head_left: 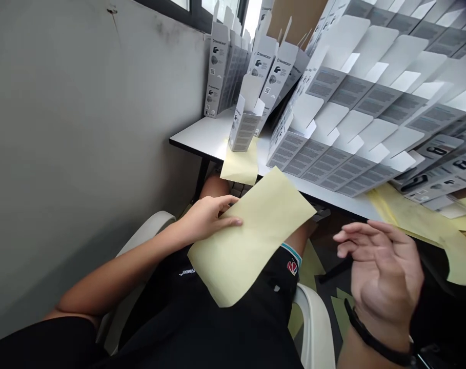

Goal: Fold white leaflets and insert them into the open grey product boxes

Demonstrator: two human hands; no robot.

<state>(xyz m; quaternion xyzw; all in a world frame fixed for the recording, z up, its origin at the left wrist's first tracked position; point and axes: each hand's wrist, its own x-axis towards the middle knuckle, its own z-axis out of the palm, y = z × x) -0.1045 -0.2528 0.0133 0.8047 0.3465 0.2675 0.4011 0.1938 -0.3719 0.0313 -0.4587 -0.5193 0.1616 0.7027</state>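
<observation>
My left hand (213, 218) pinches the left edge of a pale yellow sheet of paper (258, 236), thumb on top and fingers beneath. The sheet hangs tilted above my lap, its lower end curling slightly. Off to the right, my right hand (382, 271) is raised with the palm up and fingers loosely curled apart, holding nothing. It wears a black wristband and touches neither paper nor table. Beyond the held sheet, a small open-topped carton (246, 123) stands upright on another yellow sheet (238, 166) that droops over the table edge.
Rows of open-flapped printed cartons (332, 143) are stacked on the white table (194, 138). More cartons (217, 72) line the back by the window. Yellow paper (409, 212) lies at the right. A grey wall (82, 128) borders the left, and white chair arms (315, 328) flank me.
</observation>
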